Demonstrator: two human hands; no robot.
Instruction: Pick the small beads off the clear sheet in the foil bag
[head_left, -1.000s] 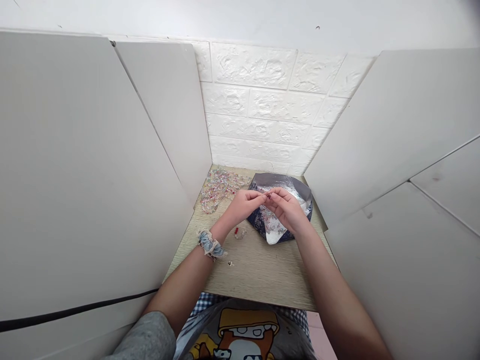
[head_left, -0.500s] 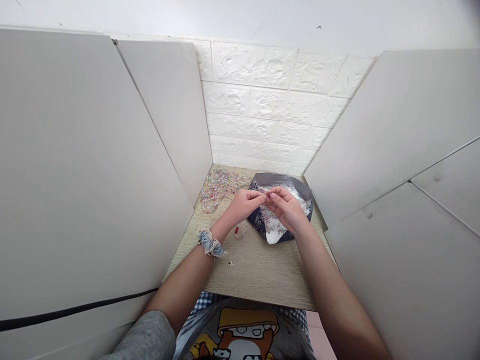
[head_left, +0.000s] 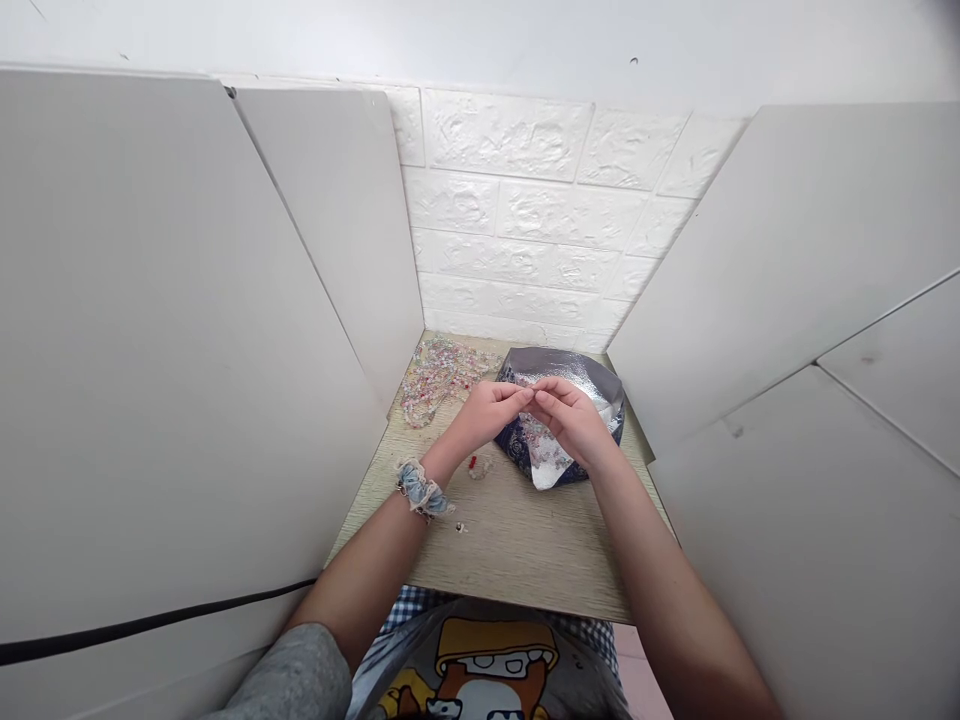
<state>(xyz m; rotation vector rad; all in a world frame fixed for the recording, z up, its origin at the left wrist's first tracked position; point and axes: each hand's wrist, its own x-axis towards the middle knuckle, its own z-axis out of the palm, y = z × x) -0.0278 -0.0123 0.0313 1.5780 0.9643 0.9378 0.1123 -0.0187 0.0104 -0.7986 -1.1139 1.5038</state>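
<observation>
My left hand (head_left: 491, 408) and my right hand (head_left: 570, 418) meet fingertip to fingertip above an open bag. Both are pinched closed, and what lies between the fingers is too small and hidden to make out. Beneath them the dark blue patterned bag (head_left: 514, 442) shows a silvery lining, with pink and clear beads (head_left: 541, 440) inside it. A short curved string of red and clear beads (head_left: 478, 467) lies on the wooden tabletop (head_left: 525, 550), just below my left hand. Closer to me is a tiny white and dark piece (head_left: 460, 528).
A heap of multicoloured bead strands (head_left: 442, 375) occupies the back left of the tabletop. White panels (head_left: 322, 200) flank it on the left and more panels (head_left: 750, 300) on the right. Behind stands a white brick-patterned wall (head_left: 525, 210).
The fingers of my right hand have shifted slightly, and the small dark reddish spot seen at the fingertips no longer shows. Otherwise the hands and beads stay in place.
</observation>
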